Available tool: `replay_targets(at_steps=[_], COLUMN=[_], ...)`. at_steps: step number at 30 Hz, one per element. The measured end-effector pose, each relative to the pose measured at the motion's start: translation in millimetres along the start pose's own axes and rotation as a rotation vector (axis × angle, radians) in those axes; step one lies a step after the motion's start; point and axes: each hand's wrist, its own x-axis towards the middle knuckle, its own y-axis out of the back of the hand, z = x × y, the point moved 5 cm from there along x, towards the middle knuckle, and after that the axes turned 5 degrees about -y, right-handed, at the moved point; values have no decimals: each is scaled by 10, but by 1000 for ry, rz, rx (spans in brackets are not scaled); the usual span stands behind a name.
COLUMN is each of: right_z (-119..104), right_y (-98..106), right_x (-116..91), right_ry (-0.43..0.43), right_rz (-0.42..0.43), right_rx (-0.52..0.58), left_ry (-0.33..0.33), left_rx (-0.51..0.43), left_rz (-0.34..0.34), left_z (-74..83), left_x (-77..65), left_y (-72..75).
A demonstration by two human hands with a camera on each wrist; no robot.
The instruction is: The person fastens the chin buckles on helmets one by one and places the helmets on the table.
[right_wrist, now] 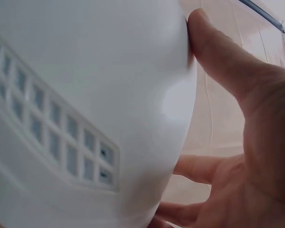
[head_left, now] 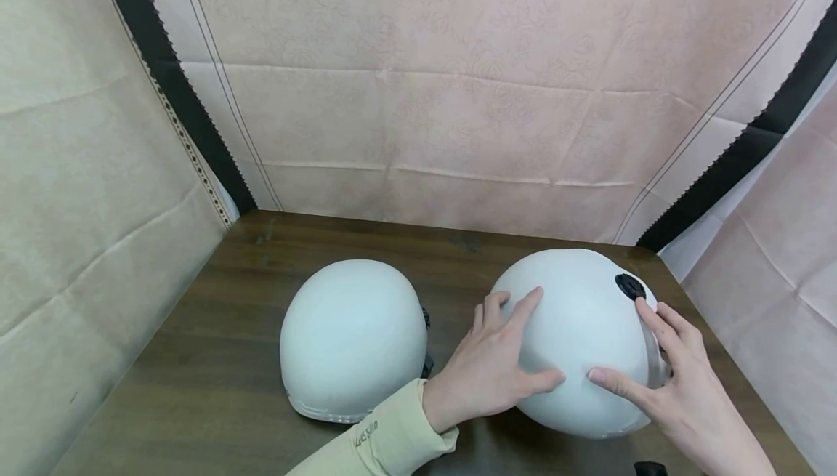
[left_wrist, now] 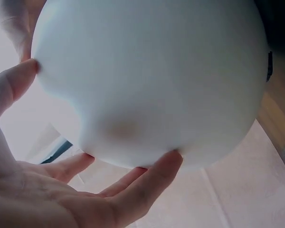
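Note:
Both hands hold a white helmet (head_left: 575, 331) on the right part of the table, one from each side. My left hand (head_left: 487, 367) grips the shell's left side with spread fingers and thumb; the left wrist view has its fingertips (left_wrist: 168, 164) pressed to the smooth surface. On the other side, my right hand (head_left: 683, 374) has its thumb on the front of the shell and its index fingertip beside a round black piece (head_left: 631, 286). A grid of vent slots (right_wrist: 71, 128) shows in the right wrist view.
A second white helmet (head_left: 353, 338) stands on the brown wooden table (head_left: 216, 360), left of my left forearm. Part of a black thing (head_left: 650, 469) shows at the bottom edge. Pale fabric walls (head_left: 418, 134) with black edge strips enclose the table.

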Motion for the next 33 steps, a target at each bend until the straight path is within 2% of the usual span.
replay_targets(at_steps=[9, 16, 24, 28, 33], right_z=[9, 49, -66, -116, -150], right_y=[31, 82, 88, 82, 74], right_x=[-5, -24, -42, -33, -19], right_ry=[4, -42, 17, 40, 35], right_rz=[18, 109, 172, 200, 180], right_rx=[31, 78, 111, 87, 79], left_ry=[39, 108, 193, 189, 165], left_rx=[-58, -161, -225, -229, -218], left_rz=[16, 4, -6, 16, 14], left_z=[-19, -96, -153, -167, -164], left_x=[0, -9, -8, -8, -1], left_y=[-4, -32, -92, -81, -68])
